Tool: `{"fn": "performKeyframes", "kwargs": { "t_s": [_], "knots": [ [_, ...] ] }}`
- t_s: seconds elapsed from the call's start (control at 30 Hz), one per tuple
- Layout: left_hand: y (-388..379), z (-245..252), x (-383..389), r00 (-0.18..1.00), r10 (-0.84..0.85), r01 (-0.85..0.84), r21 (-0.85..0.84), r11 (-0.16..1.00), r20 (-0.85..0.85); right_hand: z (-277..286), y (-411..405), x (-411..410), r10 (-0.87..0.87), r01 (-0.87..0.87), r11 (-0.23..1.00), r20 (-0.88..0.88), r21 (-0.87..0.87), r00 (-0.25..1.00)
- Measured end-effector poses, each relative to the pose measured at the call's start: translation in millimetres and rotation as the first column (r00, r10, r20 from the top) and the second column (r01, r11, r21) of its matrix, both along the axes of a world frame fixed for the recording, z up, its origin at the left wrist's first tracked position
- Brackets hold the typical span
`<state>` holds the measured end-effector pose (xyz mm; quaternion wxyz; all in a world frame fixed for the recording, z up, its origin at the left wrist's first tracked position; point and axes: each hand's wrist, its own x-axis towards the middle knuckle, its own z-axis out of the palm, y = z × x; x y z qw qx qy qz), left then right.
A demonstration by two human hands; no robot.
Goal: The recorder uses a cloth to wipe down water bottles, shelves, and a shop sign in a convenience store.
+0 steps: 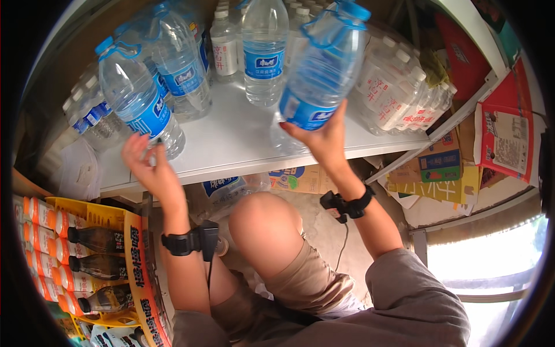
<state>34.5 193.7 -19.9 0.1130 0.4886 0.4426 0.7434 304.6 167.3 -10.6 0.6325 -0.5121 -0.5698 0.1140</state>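
Observation:
My right hand grips a large blue-capped plastic water bottle by its lower part, around the blue label. That bottle leans to the right above the white shelf. My left hand is at the shelf's front edge with its fingers apart, close to another large water bottle; whether the fingertips touch it I cannot tell. Behind that one stands a similar bottle. A further large bottle is upright at the middle of the shelf, left of the gripped one.
Small white-capped bottles stand at the back, and shrink-wrapped packs sit at the right. A yellow crate of drink bottles stands lower left. Flattened cardboard leans at right. My bent knee is below the shelf edge.

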Motion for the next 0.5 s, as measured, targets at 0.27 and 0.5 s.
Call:
{"fn": "performKeyframes", "kwargs": {
  "t_s": [0.27,0.5],
  "knots": [
    [53,-14,-61,0.984,0.118,-0.137,-0.143,0.98,-0.132,-4,5,98,0.014,-0.009,0.999,-0.097,0.046,0.995],
    [62,-10,-52,0.949,-0.313,0.312,-0.294,0.904,0.042,-4,9,114,0.064,-0.065,0.998,-0.222,0.002,0.973]
  ]
}}
